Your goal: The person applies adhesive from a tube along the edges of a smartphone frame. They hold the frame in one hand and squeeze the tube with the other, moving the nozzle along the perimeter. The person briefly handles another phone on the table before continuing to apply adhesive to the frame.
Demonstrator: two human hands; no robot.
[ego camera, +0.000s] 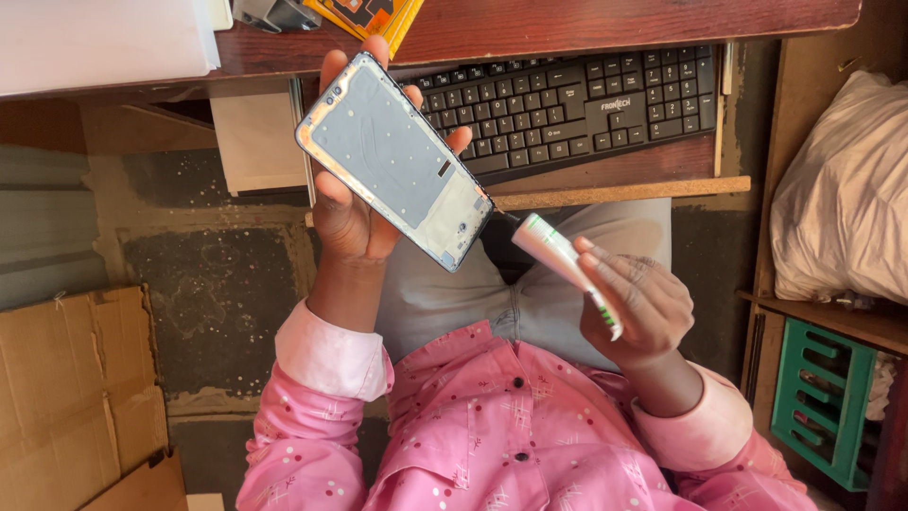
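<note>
Left hand fingers grip flat metal phone frame; right hand fingers pinch soft white tube.

A grey phone frame lay tilted, inner side up, a white glue tube's tip at its lower corner.

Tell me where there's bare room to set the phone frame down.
Both hands are full: left hand holds the phone frame, right hand the white tube. Bare patches: the wooden strip between the keyboard and the tray's front edge, and the desktop right of the yellow packet. The desktop's left end is crowded with papers.
</note>
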